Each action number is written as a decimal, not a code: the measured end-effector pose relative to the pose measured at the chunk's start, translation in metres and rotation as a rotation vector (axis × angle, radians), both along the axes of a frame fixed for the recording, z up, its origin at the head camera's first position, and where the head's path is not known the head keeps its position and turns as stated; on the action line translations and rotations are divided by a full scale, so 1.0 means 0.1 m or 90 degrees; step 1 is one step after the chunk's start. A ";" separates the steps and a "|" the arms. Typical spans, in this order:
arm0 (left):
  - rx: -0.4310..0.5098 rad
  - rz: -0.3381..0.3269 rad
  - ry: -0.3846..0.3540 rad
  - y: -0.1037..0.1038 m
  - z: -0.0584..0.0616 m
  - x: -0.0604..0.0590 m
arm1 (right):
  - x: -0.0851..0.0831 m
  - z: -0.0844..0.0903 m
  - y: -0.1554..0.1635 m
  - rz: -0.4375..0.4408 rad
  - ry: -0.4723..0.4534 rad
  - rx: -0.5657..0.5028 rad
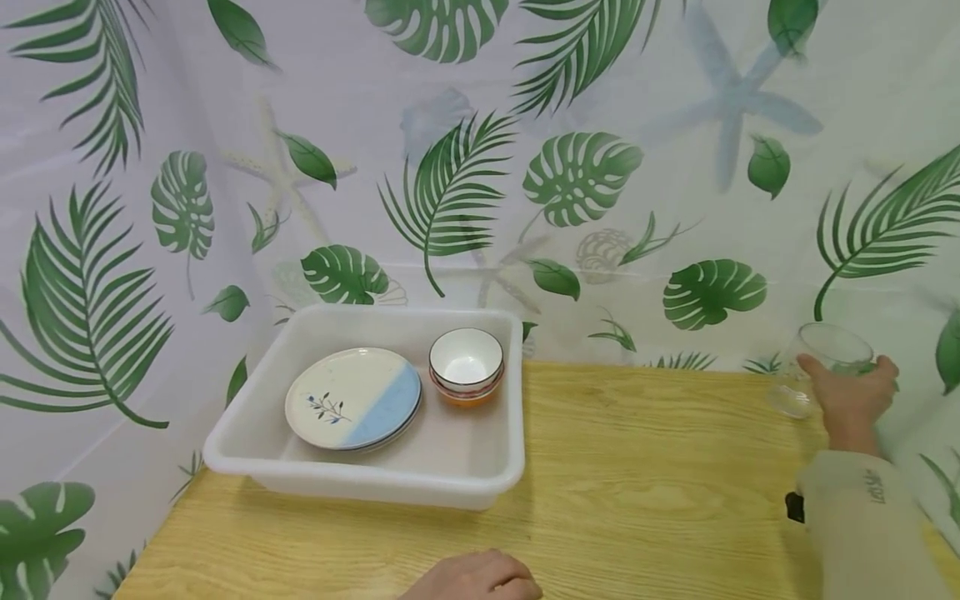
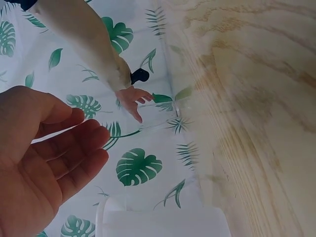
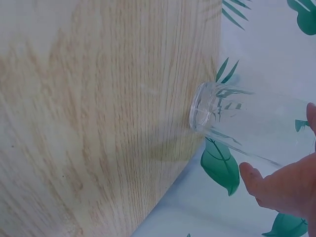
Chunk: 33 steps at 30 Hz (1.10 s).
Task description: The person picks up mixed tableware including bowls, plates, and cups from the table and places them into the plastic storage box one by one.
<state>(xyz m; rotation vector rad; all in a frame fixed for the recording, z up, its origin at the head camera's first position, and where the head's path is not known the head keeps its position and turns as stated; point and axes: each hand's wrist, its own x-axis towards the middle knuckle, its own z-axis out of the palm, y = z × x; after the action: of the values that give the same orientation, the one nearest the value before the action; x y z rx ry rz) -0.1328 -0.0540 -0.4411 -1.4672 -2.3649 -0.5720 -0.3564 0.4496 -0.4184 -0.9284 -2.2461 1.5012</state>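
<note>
A clear drinking glass (image 1: 834, 343) stands at the back right of the wooden table, its thick base (image 3: 201, 106) on the tabletop in the right wrist view. My right hand (image 1: 855, 396) is around the near side of the glass, thumb and fingers spread apart. A small gap shows between the thumb (image 3: 266, 185) and the glass wall; whether the other fingers touch it I cannot tell. My left hand (image 2: 44, 158) holds nothing, its fingers loosely bent, and appears at the bottom of the head view in front of the white tub (image 1: 360, 477).
Inside the tub, a stack of plates (image 1: 356, 396) lies left of some stacked small bowls (image 1: 467, 358). A leaf-patterned sheet (image 1: 600, 275) hangs right behind the table (image 1: 637, 467), close to the glass.
</note>
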 end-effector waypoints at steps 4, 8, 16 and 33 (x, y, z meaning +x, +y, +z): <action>-0.009 -0.004 -0.021 -0.02 0.00 0.00 | -0.02 0.00 -0.02 -0.008 0.001 0.006; -0.020 -0.008 -0.045 -0.03 0.02 -0.01 | -0.03 -0.02 -0.03 -0.021 0.007 0.041; -0.021 -0.018 -0.093 -0.04 0.04 -0.02 | -0.07 0.00 -0.03 0.020 -0.044 0.128; -0.018 -0.029 -0.066 -0.01 0.02 -0.06 | -0.05 -0.04 -0.02 0.042 -0.019 -0.042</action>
<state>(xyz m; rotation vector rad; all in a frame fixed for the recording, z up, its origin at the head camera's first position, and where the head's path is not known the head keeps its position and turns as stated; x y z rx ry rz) -0.1388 -0.0549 -0.4388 -1.5418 -2.4322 -0.6436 -0.3609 0.4479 -0.4228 -0.9103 -2.2814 1.6096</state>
